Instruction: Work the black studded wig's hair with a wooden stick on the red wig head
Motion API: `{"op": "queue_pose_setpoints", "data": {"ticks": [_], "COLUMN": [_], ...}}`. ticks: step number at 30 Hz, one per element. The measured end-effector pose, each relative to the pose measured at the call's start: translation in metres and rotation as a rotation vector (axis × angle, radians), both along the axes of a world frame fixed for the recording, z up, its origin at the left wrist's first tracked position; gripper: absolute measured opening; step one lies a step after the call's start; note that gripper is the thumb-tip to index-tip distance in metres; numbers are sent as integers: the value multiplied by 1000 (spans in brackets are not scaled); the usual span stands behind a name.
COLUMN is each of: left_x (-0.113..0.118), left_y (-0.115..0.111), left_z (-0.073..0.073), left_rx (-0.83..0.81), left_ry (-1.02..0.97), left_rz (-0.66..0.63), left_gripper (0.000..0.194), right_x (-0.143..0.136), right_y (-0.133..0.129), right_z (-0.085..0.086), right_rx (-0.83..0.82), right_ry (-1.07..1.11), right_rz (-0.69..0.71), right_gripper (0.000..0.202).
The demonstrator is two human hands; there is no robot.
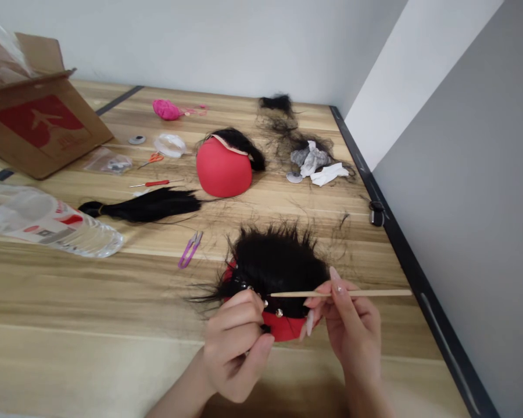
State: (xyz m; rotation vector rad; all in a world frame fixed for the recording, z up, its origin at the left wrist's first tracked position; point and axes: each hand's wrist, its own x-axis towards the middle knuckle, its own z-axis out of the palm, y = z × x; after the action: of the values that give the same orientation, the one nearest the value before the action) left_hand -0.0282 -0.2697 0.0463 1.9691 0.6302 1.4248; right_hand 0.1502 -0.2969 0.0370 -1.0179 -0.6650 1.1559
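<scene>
A red dome-shaped form [285, 328] with black hair [279, 261] over its top stands near the front edge. Silver pins [279, 313] dot the hair's lower border. At its front left, my left hand [237, 342] is closed, fingers curled round a small dark tuft that is partly hidden. On the right, my right hand [351, 325] pinches a thin wooden stick [379, 293] between thumb and fingers. The stick lies roughly level, its tip pointing left at the hair border, close to my left hand's fingertips.
Purple snips [190, 249], a hair bundle [157, 205] and a water bottle [47, 220] lie left. Behind are a second red form [224, 168], a red-handled hook [157, 183], orange scissors [154, 158] and pink yarn [167, 109]. A cardboard box [43, 122] stands back left; crumpled cloth [314, 159] lies back right.
</scene>
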Motion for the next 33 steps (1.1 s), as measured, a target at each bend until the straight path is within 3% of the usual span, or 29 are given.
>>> {"op": "queue_pose_setpoints", "data": {"ticks": [9,17,33], "left_x": [-1,0,8], "left_y": [-1,1,-1], "left_z": [2,-4,-9], "left_rx": [-6,65,196], "left_ry": [18,1,-98], "left_rz": [8,-14,57], "left_gripper": [34,29,35], "right_x": [14,9,6], "right_y": [-4,-2,-1], "right_z": [-3,-3,1], "right_rx": [33,-28,-111], "right_ry": [-191,-26,6], "right_rz": [132,86,48], "right_gripper": [29,24,25]}}
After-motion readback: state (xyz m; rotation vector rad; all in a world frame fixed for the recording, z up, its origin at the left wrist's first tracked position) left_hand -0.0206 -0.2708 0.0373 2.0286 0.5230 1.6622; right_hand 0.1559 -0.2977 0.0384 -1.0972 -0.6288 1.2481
